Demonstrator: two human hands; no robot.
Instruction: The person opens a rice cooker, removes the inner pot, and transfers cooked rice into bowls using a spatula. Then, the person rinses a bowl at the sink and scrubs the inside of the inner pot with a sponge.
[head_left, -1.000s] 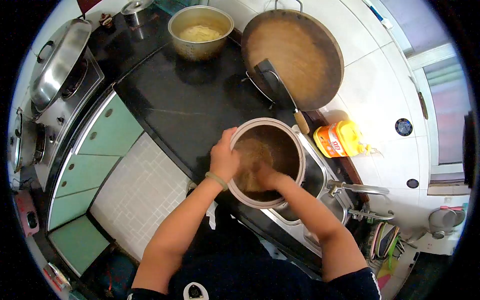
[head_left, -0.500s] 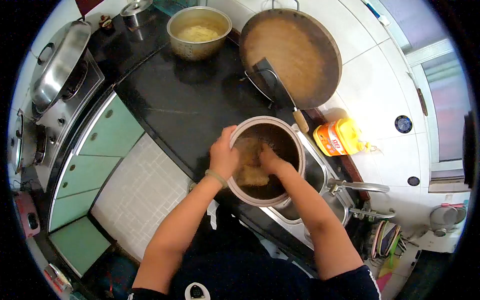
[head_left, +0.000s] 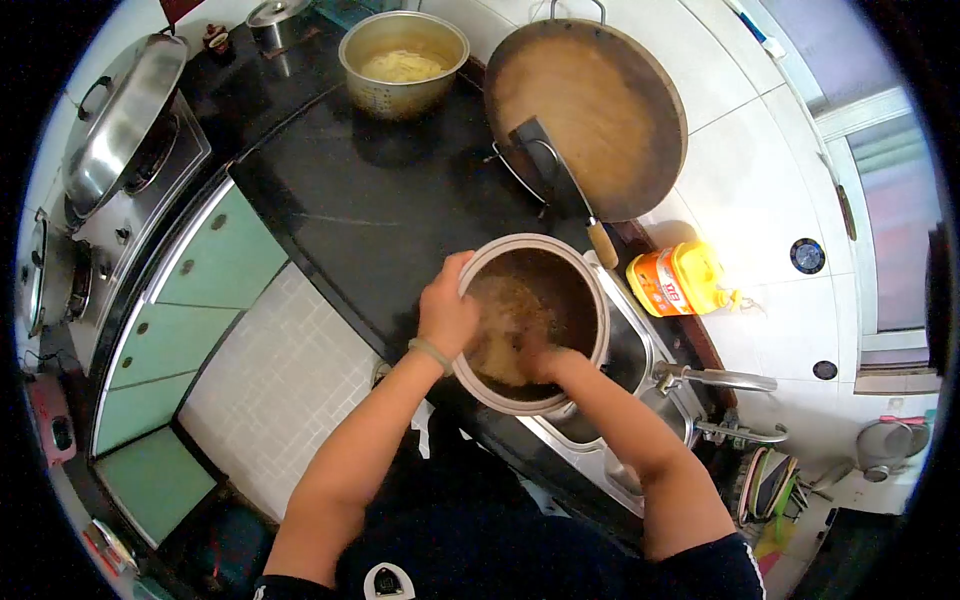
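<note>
A round pot [head_left: 590, 300] with a pale rim and dark inside is tilted toward me at the sink's left edge. My left hand [head_left: 447, 315] is closed on the pot's left rim, a band around its wrist. Inside the pot is my right hand [head_left: 543, 358], its fingers smeared by motion. A tan, rough-looking mass [head_left: 500, 345] lies against the pot's inside beside those fingers; it is too blurred to tell what it is.
The sink [head_left: 645, 345] and faucet [head_left: 715, 378] are on the right. A yellow bottle [head_left: 680, 278], a cleaver [head_left: 565, 175] and a large wok [head_left: 590, 90] stand along the wall. Farther back is a metal pot [head_left: 400, 95] with pale food. A stove [head_left: 155, 215] is at left.
My right hand has moved down within the pot, and the tan mass looks more smeared. My left hand stays on the rim. The view has shifted slightly.
</note>
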